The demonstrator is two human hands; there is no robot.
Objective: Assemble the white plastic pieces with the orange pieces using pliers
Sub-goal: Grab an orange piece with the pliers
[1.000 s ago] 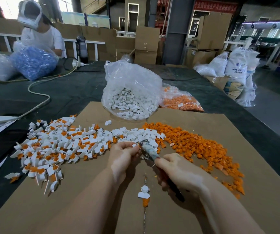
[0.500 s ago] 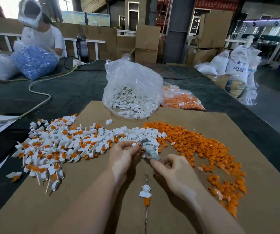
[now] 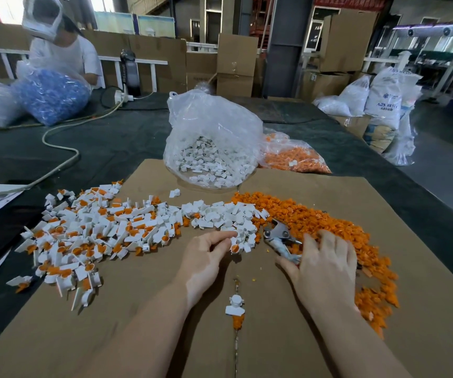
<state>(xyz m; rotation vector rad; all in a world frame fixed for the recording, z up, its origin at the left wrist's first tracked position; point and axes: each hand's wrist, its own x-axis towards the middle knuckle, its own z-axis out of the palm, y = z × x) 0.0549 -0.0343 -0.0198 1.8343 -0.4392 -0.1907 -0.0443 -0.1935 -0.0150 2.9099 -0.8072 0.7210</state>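
Note:
On the cardboard sheet (image 3: 315,192) my left hand (image 3: 206,259) pinches a white piece with an orange insert (image 3: 234,248) between thumb and forefinger, at the near edge of the loose white pieces (image 3: 220,214). My right hand (image 3: 326,268) holds the taped handles of the metal pliers (image 3: 278,234) between thumb and palm. Its fingers spread over the near side of the orange pile (image 3: 315,222). The pliers' jaws point up and left, clear of the left hand. A heap of assembled white-and-orange pieces (image 3: 83,236) lies at the left.
One assembled piece (image 3: 235,309) lies between my forearms. A clear bag of white pieces (image 3: 211,148) and a bag of orange pieces (image 3: 293,156) stand behind the piles. A cable (image 3: 61,148) crosses the dark table. Another person (image 3: 61,50) sits at the far left.
My right hand has carried the pliers to the right, away from my left hand, and now lies on the orange pile. My left hand stays put with its piece.

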